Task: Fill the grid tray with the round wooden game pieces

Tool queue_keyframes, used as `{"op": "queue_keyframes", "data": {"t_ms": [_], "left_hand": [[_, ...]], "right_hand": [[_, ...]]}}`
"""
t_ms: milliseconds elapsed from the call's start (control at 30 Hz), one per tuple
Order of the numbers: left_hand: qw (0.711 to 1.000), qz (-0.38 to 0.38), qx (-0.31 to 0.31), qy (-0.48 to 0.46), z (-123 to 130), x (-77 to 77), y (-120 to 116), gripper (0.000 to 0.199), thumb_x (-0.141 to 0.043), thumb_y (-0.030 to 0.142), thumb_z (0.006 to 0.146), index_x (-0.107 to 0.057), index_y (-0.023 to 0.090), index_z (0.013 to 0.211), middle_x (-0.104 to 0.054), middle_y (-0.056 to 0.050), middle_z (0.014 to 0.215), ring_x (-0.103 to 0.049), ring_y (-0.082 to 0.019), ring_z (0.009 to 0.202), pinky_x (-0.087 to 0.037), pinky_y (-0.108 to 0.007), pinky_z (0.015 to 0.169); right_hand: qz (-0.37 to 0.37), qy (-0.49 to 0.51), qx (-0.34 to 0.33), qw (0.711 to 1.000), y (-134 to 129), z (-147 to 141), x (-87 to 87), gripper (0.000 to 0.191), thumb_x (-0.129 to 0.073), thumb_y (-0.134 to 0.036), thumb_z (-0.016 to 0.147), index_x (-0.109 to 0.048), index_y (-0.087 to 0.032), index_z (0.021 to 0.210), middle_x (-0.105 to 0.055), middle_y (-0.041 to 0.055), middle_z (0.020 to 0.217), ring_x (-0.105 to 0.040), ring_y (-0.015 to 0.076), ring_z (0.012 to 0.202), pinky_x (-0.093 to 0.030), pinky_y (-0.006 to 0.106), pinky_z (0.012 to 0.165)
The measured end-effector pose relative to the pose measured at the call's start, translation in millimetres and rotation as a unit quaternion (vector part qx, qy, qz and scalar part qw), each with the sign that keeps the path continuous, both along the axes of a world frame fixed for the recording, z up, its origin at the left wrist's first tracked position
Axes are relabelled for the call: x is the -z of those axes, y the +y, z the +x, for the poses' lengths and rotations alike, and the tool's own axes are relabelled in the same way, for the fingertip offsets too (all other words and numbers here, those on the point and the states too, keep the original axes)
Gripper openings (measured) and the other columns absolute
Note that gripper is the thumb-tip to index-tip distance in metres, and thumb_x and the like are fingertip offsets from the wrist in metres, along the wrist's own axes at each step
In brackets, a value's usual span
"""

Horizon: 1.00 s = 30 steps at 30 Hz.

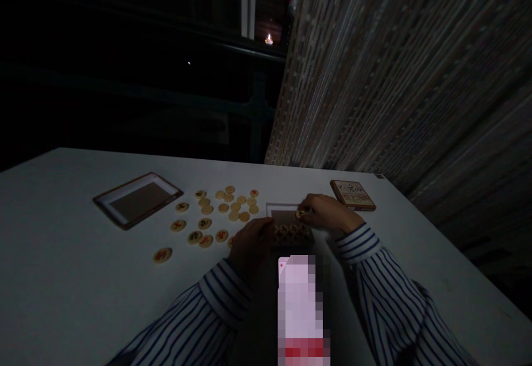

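In front of me an open box holds rows of round wooden Chinese chess pieces in its near part. The far part shows a bare bottom. At its left side, my left hand is closed on the box's edge, fingers partly in shadow. My right hand pinches one Chinese chess piece over the box's far right corner. Many more loose Chinese chess pieces lie scattered to the left, some with red or black characters facing up, others blank side up.
An open box lid rests on the white table at the far left. A closed printed box sits at the far right. Below my hands is a lit phone. A string curtain hangs past the table's far edge.
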<state>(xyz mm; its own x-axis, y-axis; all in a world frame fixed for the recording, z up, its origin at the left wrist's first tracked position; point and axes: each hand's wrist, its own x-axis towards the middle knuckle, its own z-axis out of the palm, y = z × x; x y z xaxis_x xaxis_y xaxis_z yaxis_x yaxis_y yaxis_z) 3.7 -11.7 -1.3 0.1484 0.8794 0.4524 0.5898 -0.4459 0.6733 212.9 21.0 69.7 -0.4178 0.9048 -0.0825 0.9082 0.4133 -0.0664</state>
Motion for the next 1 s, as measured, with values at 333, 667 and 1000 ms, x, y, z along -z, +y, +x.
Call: {"op": "queue_keyframes", "data": {"t_ms": [333, 667, 1000], "left_hand": [[1.000, 0.001, -0.008, 0.021, -0.3, 0.4, 1.6, 0.020, -0.047, 0.027, 0.080, -0.063, 0.018, 0.090, -0.068, -0.002, 0.084, -0.064, -0.016, 0.075, -0.053, -0.030, 0.069], [1.000, -0.010, -0.002, 0.015, -2.0, -1.3, 0.9, 0.023, -0.045, 0.028, 0.080, -0.063, 0.018, 0.091, -0.068, -0.003, 0.086, -0.063, -0.016, 0.077, -0.052, -0.031, 0.071], [1.000, -0.004, -0.008, 0.016, -1.0, 0.0, 1.7, 0.021, -0.047, 0.025, 0.079, -0.063, 0.017, 0.090, -0.068, -0.004, 0.085, -0.063, -0.016, 0.077, -0.052, -0.029, 0.072]], "right_hand": [[-0.012, -0.012, 0.007, 1.000, 4.6, 1.2, 5.8, 0.029, -0.050, -0.035, 0.077, -0.065, -0.022, 0.097, -0.063, 0.0064, 0.096, -0.057, 0.0180, 0.086, -0.039, 0.025, 0.071], [-0.017, 0.011, 0.005, 1.000, 7.0, 7.0, 5.6, 0.032, -0.048, -0.038, 0.078, -0.064, -0.022, 0.101, -0.064, 0.0068, 0.096, -0.058, 0.0183, 0.087, -0.041, 0.026, 0.073], [-0.022, 0.006, -0.024, 0.999, 5.9, 5.3, 6.4, 0.031, -0.044, -0.032, 0.081, -0.065, -0.022, 0.101, -0.065, 0.0068, 0.096, -0.058, 0.0190, 0.089, -0.040, 0.026, 0.075]]}}
